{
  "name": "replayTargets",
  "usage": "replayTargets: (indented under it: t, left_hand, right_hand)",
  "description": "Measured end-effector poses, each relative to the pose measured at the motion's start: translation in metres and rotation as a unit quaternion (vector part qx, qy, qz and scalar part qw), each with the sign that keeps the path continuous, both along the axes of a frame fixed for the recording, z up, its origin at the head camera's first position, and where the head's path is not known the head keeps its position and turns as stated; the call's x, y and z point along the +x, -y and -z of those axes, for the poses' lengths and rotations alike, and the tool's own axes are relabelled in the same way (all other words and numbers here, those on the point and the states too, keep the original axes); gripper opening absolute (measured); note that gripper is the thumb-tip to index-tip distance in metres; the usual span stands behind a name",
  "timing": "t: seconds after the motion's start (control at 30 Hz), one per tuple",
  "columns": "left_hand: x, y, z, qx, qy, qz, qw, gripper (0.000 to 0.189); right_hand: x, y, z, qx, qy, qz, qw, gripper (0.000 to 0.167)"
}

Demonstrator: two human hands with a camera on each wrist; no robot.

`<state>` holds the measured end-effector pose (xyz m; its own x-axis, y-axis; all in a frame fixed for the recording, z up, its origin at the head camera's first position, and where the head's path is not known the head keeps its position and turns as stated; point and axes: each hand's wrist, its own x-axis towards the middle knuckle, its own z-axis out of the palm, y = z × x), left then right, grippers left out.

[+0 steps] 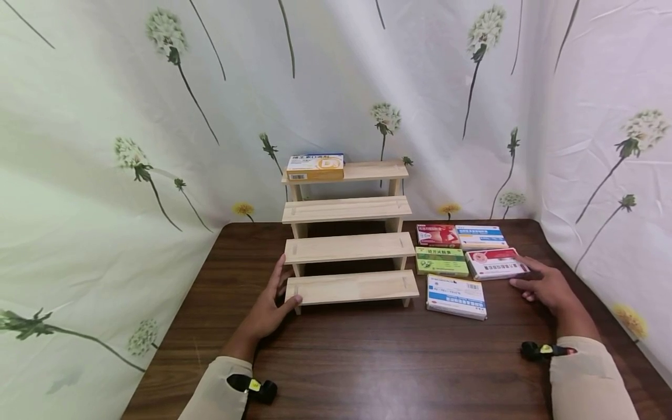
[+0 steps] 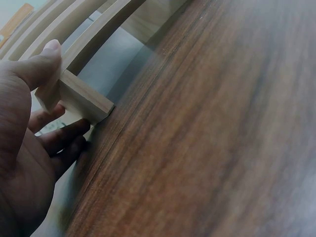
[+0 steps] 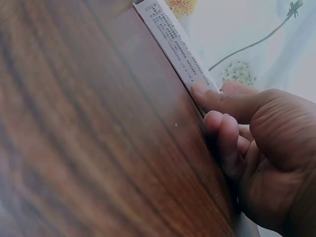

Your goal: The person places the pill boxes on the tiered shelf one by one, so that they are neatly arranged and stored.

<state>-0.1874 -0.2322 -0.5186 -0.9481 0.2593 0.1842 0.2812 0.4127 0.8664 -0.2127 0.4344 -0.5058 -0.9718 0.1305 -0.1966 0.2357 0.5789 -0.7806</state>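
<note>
A pale wooden four-step display stand (image 1: 349, 248) stands on the dark table. My left hand (image 1: 268, 309) holds its lower left corner, the thumb at the bottom step's front edge and the fingers along the side. In the left wrist view, the fingers (image 2: 64, 138) reach behind the wooden leg (image 2: 81, 98). My right hand (image 1: 548, 289) pinches the right end of a red and white medicine box (image 1: 496, 263), lying flat in the cluster at the right. In the right wrist view, the thumb (image 3: 222, 101) lies against the printed side of this box (image 3: 170, 44), the other fingers curled.
A yellow and white box (image 1: 315, 168) sits on the top step at the left. Beside the stand lie a red box (image 1: 437, 235), a blue and white box (image 1: 480, 237), a green box (image 1: 442, 261) and another blue-white box (image 1: 455, 296). Flowered cloth (image 1: 336, 87) hangs behind.
</note>
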Motion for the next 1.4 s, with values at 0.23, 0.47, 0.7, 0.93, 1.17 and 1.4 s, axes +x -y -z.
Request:
replayTargets:
  t: [0.23,0.47,0.7,0.93,1.17,1.4]
  left_hand:
    - [0.0004,-0.0005,-0.0013,0.002,0.005,-0.001,1.0,0.106]
    - [-0.0002,-0.0004,-0.0017,0.003,-0.001,0.005,1.0,0.105]
    - [0.0002,0.0002,-0.0007,0.005,0.003,0.005,1.0,0.105]
    - [-0.0004,0.0003,0.0006,0.006,0.001,0.006,1.0,0.104]
    - [0.0,0.001,0.0002,0.001,0.005,0.003,1.0,0.104]
    - [0.0004,0.0008,0.0002,0.001,0.004,0.004,1.0,0.104]
  right_hand:
    - [-0.0017,0.0002,-0.0011,0.037,-0.002,-0.015,0.9992,0.085]
    - [-0.0032,0.0025,-0.0021,0.055,-0.012,-0.008,0.9984,0.079]
    - [-0.0043,0.0035,-0.0012,0.038,-0.005,0.017,0.9991,0.075]
    - [-0.0045,0.0034,0.0009,0.022,0.014,0.052,0.9983,0.075]
    - [-0.0059,0.0038,0.0007,0.018,0.012,0.069,0.9974,0.071]
    - [-0.0021,0.0046,0.0006,0.005,-0.002,0.061,0.9981,0.071]
